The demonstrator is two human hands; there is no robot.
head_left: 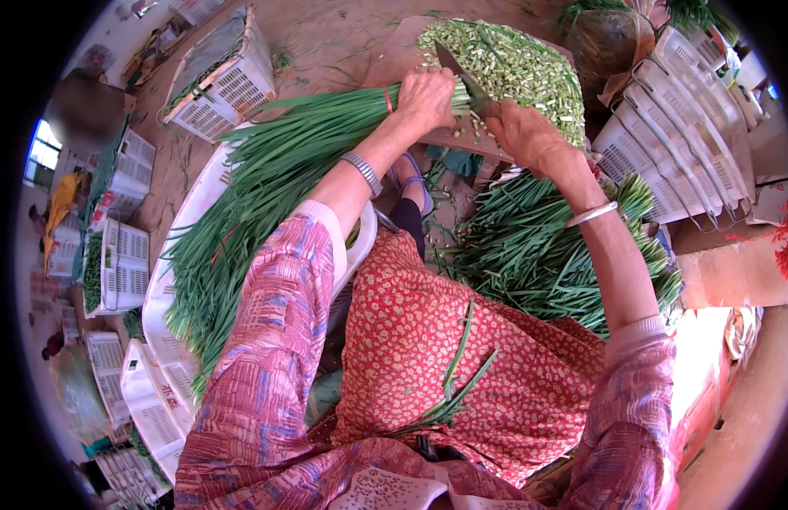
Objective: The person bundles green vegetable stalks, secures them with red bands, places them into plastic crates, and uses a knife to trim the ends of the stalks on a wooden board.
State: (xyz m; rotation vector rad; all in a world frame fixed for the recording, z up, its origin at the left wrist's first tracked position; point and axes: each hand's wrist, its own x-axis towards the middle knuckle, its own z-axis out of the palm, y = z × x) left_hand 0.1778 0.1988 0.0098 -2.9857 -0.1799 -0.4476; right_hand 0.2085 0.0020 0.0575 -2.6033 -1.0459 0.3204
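Note:
My left hand (426, 98) is closed round the stem end of a long bundle of green chives (305, 140), tied with a red band. Their pale cut ends show just right of my fingers. In my right hand (534, 136) is a knife (463, 75), its dark blade pointing away from me and lying alongside those ends. Both hands are over a brown board (483, 144). A heap of chopped pale-green stem pieces (517, 76) covers much of the board beyond the knife. The bundle's leaves trail left over a white plastic basket (158, 293).
More chives (530, 242) are piled by my right forearm. Stacked white crates (678, 127) stand at the right. Another white crate (228, 81) stands at the far left, with several more along the left side. Loose leaves (449, 399) lie on my red patterned apron (394, 314).

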